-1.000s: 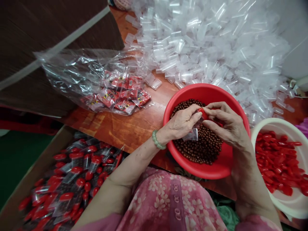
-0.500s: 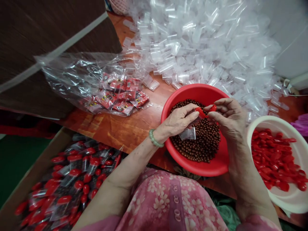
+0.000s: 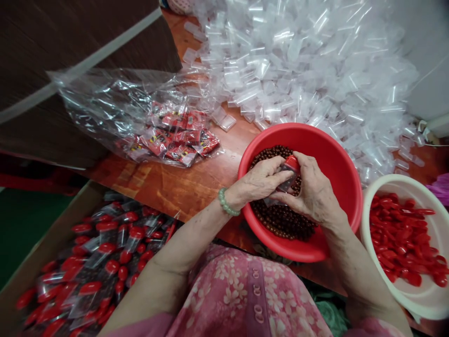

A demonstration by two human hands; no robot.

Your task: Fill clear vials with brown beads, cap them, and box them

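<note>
Over the red basin (image 3: 345, 196), my left hand (image 3: 257, 183) grips a small clear plastic container (image 3: 286, 180) with a red cap (image 3: 291, 163) on its upper end. Dark contents show through its wall. Closed on the same container from the other side is my right hand (image 3: 314, 189), thumb low and fingers up by the cap. Below my fingertips a bit of clear plastic (image 3: 275, 200) shows; what it belongs to is partly hidden. Brown round beads (image 3: 284, 224) fill the bottom of the basin beneath both hands.
A white basin (image 3: 366, 220) of red caps (image 3: 403, 238) stands at the right. Clear empty containers (image 3: 280, 65) are heaped behind. Red packets (image 3: 185, 135) lie in a clear bag (image 3: 101, 98). Red-capped containers (image 3: 105, 267) fill a cardboard box (image 3: 66, 210) at lower left.
My right hand has moved left and down, from holding a red cap apart to gripping the container together with my left hand. The container now stands more upright, its red top higher.
</note>
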